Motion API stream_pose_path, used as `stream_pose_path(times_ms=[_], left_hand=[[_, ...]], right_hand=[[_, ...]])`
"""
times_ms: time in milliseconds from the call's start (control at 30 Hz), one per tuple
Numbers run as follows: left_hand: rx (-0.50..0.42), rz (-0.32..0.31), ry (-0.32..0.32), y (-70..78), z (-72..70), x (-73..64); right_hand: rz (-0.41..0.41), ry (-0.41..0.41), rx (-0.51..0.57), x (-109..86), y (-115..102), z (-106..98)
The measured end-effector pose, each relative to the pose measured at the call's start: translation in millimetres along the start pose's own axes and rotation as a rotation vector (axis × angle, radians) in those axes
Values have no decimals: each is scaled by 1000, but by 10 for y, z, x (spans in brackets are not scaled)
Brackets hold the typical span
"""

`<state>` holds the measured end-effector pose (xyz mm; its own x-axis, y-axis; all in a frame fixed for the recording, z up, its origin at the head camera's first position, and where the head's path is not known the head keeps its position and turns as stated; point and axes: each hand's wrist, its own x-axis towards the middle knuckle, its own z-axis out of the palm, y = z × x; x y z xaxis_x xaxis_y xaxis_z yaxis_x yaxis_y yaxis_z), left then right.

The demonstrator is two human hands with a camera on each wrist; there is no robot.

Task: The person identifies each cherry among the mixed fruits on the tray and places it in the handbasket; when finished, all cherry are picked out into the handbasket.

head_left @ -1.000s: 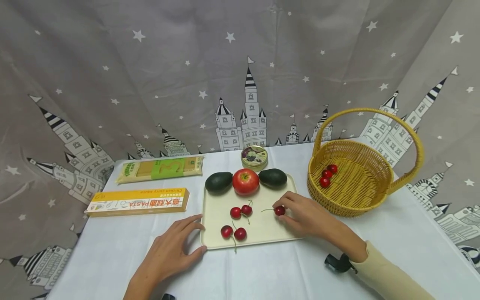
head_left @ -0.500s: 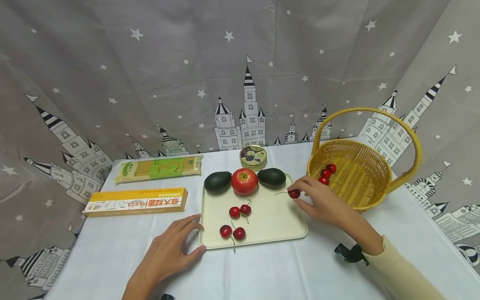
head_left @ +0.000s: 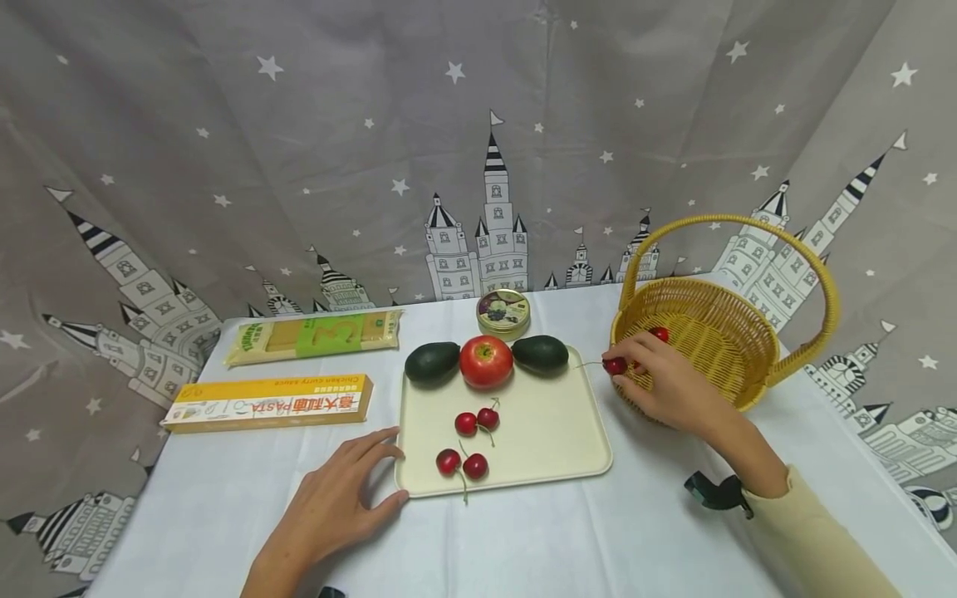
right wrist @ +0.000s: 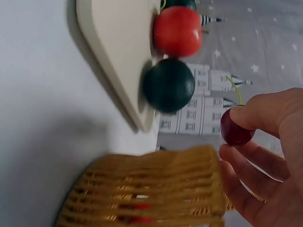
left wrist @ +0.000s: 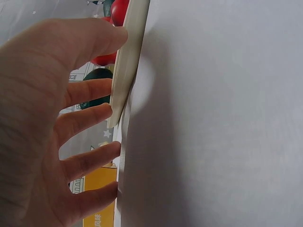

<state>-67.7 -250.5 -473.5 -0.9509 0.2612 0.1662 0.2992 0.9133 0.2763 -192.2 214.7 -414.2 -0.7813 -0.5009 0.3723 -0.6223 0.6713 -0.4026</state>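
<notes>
Between thumb and fingers my right hand (head_left: pixel 661 384) pinches a dark red cherry (right wrist: pixel 236 127), its green stem sticking out. That hand hovers at the near left rim of the yellow wicker basket (head_left: pixel 703 407). Inside the basket lie red cherries (head_left: pixel 660 334), partly hidden behind the hand. My left hand (head_left: pixel 336 498) rests with spread fingers at the left edge of the cream tray (head_left: pixel 538 453), its fingertips touching the rim. On the tray sit two pairs of stemmed cherries (head_left: pixel 474 466), a red tomato-like fruit (head_left: pixel 486 362) and two dark green avocados (head_left: pixel 432 363).
A round tin (head_left: pixel 503 314) stands behind the tray. To the left lie a yellow and white pasta box (head_left: pixel 269 403) and a green-labelled noodle packet (head_left: pixel 314 336). The basket's tall handle (head_left: pixel 736 220) arches over it. A grey castle-print curtain (head_left: pixel 336 124) hangs behind.
My right hand has carried the cherry from above the tray's right side, up and to the right, to the basket rim. The left hand has stayed at the tray's edge.
</notes>
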Motion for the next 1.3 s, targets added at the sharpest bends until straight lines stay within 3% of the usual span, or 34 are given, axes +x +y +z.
stream_pose_path(times_ms=[467,867,1300], left_hand=[[8,-2,-1,-6,15,-1],[4,17,21,-20,26,-1],[2,10,9,-19,28,5]], right_hand=[[101,34,-21,-92,311,-50],[119,63,-71,-129,531,-108],[220,-13,-64,-122,738,-173]])
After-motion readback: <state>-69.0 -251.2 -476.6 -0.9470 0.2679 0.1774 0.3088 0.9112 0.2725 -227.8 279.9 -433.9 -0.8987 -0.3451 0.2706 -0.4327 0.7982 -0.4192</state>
